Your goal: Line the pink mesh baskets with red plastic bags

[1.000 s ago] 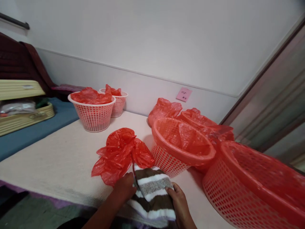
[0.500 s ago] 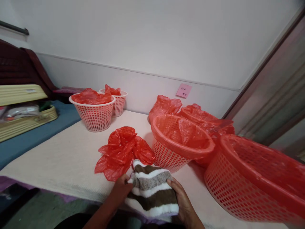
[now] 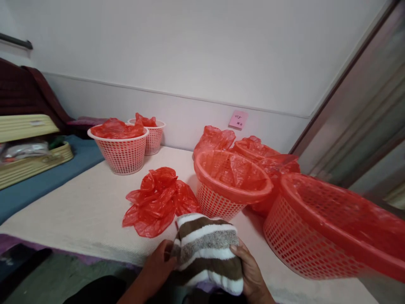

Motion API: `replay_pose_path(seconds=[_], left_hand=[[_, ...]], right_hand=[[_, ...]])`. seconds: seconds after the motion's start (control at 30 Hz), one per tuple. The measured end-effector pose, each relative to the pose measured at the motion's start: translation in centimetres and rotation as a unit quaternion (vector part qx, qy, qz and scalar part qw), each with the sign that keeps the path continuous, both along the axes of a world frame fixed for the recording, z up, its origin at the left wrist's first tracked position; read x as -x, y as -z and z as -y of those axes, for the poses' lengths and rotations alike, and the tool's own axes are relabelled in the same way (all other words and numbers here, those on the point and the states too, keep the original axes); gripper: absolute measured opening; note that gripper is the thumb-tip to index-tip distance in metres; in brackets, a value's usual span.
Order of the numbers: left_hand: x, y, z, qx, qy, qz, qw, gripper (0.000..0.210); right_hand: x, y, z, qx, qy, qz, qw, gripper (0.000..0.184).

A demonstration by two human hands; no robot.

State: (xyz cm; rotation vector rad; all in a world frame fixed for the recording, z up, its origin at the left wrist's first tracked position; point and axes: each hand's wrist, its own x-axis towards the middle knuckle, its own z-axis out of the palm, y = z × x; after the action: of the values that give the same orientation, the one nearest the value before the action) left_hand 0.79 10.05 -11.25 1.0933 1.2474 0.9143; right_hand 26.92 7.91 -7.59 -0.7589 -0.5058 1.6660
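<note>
A folded towel with brown, grey and white stripes lies at the near edge of the cream-covered table. My left hand grips its left side and my right hand grips its right side. Just beyond the towel a crumpled red plastic bag lies loose on the table. Right of that bag stands a red mesh basket lined with red plastic.
A large red basket fills the right side, with another lined basket behind. Two pink baskets with red bags stand at the back left. A yellow case rests on blue bedding at left. A pink note sticks to the wall.
Both hands have drawn the towel toward me, away from the red bag, and bunched it up off the table edge. The view has shifted slightly right.
</note>
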Motion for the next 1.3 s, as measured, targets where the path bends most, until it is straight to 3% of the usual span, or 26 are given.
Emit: replay_pose_path(seconds=[0.1, 0.2, 0.27, 0.33, 0.37, 0.43, 0.6, 0.7, 0.77, 0.83, 0.9, 0.93, 1.0, 1.07, 1.17, 1.3], left_hand=[[-1.1, -0.5, -0.4, -0.014, -0.034, 0.021, 0.999, 0.054], [-2.8, -2.1, -0.1, 0.061, 0.028, 0.139, 0.988, 0.063], [-3.9, -3.4, 0.2, 0.123, 0.058, 0.27, 0.953, 0.066], [-4.4, -4.5, 0.4, 0.169, 0.062, 0.41, 0.894, 0.064], [-4.3, -4.8, 0.4, 0.188, 0.06, 0.46, 0.866, 0.063], [-3.6, -5.3, 0.3, 0.21, 0.053, 0.496, 0.841, 0.062], [-0.9, -5.2, -0.3, 0.217, 0.002, 0.46, 0.861, 0.039], [-0.1, -4.9, -0.7, 0.225, -0.015, 0.428, 0.875, 0.03], [-0.1, -4.6, -0.9, 0.229, -0.034, 0.398, 0.888, 0.025], [-0.4, -4.3, -1.0, 0.221, -0.064, 0.351, 0.908, 0.019], [-0.8, -4.1, -1.1, 0.174, -0.089, 0.312, 0.93, 0.014], [-1.0, -4.1, -1.1, 0.139, -0.097, 0.303, 0.938, 0.013], [-1.3, -4.4, -1.1, 0.097, -0.097, 0.315, 0.939, 0.017], [-1.6, -5.0, -1.1, 0.115, -0.092, 0.338, 0.93, 0.03], [-1.9, -5.9, -1.1, 0.191, -0.091, 0.367, 0.906, 0.044], [-2.4, -5.8, -1.2, 0.202, -0.078, 0.366, 0.905, 0.05]], right_hand=[[1.1, -0.8, -0.1, -0.015, -0.022, -0.006, 1.0, 0.058], [3.2, -1.1, -0.5, -0.047, -0.085, -0.026, 0.995, 0.056], [4.6, -0.6, -0.7, -0.072, -0.15, -0.036, 0.985, 0.055], [5.7, 0.0, -0.7, -0.076, -0.213, -0.016, 0.974, 0.053], [6.1, 0.3, -0.7, -0.072, -0.233, 0.008, 0.97, 0.052], [6.4, 0.4, -0.7, -0.073, -0.256, 0.067, 0.962, 0.05], [6.2, -1.0, -0.8, -0.132, -0.336, 0.117, 0.925, 0.053], [5.8, -1.4, -1.0, -0.134, -0.321, 0.12, 0.93, 0.058], [5.6, -1.3, -1.2, -0.131, -0.276, 0.137, 0.942, 0.048], [5.3, -1.1, -1.6, -0.146, -0.195, 0.176, 0.954, 0.025], [5.0, -1.0, -2.1, -0.178, -0.097, 0.227, 0.953, 0.007], [4.9, -0.9, -2.4, -0.192, -0.054, 0.251, 0.947, 0.007], [4.5, -0.8, -2.8, -0.2, -0.008, 0.285, 0.937, 0.01], [4.2, -0.6, -3.0, -0.18, -0.012, 0.297, 0.938, 0.014], [4.0, -0.3, -2.8, -0.169, -0.08, 0.279, 0.942, 0.032], [4.4, 0.0, -2.3, -0.185, -0.158, 0.262, 0.934, 0.062]])
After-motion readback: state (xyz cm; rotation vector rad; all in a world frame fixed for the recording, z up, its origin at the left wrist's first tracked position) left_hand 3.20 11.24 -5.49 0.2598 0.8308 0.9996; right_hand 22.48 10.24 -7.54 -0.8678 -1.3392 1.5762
